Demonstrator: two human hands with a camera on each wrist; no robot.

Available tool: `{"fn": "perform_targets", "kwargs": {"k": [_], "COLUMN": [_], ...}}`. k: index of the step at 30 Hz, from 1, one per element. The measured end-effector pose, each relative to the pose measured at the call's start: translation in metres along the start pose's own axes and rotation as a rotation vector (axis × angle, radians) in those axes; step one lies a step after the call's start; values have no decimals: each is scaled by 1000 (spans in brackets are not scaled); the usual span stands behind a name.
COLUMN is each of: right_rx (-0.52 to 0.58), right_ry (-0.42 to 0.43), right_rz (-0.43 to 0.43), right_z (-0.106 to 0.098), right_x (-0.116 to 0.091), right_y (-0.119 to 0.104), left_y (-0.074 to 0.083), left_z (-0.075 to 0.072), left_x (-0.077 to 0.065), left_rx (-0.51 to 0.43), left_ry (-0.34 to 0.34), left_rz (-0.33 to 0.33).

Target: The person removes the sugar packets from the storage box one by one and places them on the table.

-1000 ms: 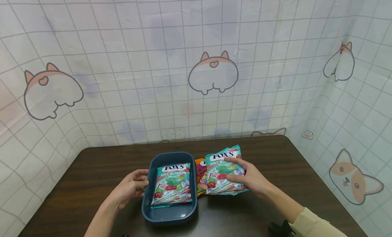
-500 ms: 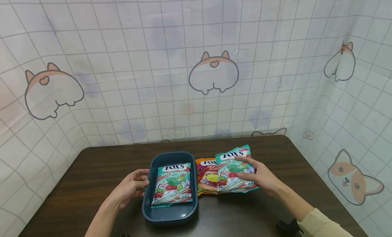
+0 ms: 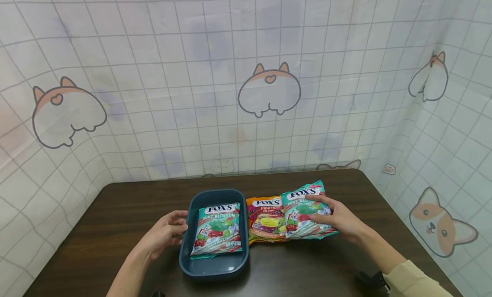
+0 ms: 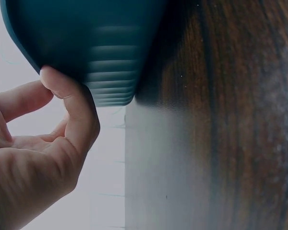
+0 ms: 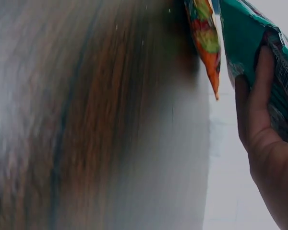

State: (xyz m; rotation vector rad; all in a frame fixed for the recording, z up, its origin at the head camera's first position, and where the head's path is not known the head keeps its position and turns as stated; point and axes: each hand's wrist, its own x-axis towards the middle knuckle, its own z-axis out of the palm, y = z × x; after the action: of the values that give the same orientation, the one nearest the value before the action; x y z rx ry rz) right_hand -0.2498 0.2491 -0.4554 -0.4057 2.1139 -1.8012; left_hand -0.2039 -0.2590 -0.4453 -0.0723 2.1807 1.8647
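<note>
A dark blue tray (image 3: 213,269) holds a teal FOX'S Mint Blossom candy bag (image 3: 217,233) lying face up. At the tray's left rim, the loosely bent fingers of my left hand (image 3: 169,233) touch its outer side; none show inside. The left wrist view has a fingertip against the ribbed tray wall (image 4: 110,52). My right hand (image 3: 338,218) grips a second teal Mint Blossom bag (image 3: 305,211) by its right side, thumb on the front. That bag overlaps an orange FOX'S Fruits bag (image 3: 265,222) beside the tray. Daylight shows between both bags in the right wrist view.
Everything rests on or over a dark wood table (image 3: 292,271). A white gridded curtain (image 3: 215,96) with corgi drawings runs behind the table and along its sides. Below the right wrist is a small black object (image 3: 370,281).
My right hand has carried the second teal bag to the right, uncovering more of the orange bag. The left hand and the tray stay where they were.
</note>
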Motion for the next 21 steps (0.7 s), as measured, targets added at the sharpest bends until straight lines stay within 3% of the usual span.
{"fn": "perform_targets", "kwargs": {"k": [21], "right_rx": [-76], "right_ry": [-3], "right_rz": [48], "right_z": [-31], "right_x": [5], "right_y": [13], "left_y": [2], "left_z": [1], "left_x": [-2], "left_rx": [-17], "left_ry": [-19], "left_rz": [25]}}
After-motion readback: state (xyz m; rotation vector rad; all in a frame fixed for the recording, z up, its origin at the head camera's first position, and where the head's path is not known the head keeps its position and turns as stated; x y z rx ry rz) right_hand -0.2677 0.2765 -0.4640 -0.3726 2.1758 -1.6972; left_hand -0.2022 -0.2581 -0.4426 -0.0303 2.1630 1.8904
